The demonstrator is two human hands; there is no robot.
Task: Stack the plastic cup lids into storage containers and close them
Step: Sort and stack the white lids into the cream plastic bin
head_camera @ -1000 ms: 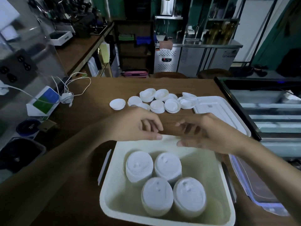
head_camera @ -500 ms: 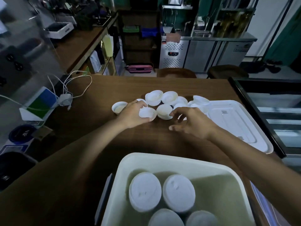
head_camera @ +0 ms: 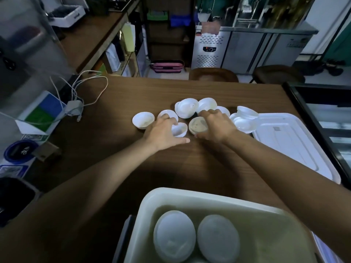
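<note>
Though stacks (head_camera: 174, 235) sit in the storage container (head_camera: 171, 194), left hand (head_camera: 161, 132) and right hand (head_camera: 218, 128) each grip loose lids (head_camera: 187, 108); many remain.

Café or drinks-shop counter, staff side. Evidence: stainless under-counter fridge (head_camera: 245, 48) with a digital controller on the back wall, glass display case (head_camera: 326, 114) on the right, wooden counter (head_camera: 133, 95) with loose plastic cup lids (head_camera: 187, 110), round stools (head_camera: 213, 74) beyond it, blue-green card stand (head_camera: 40, 112) on the left.
</note>
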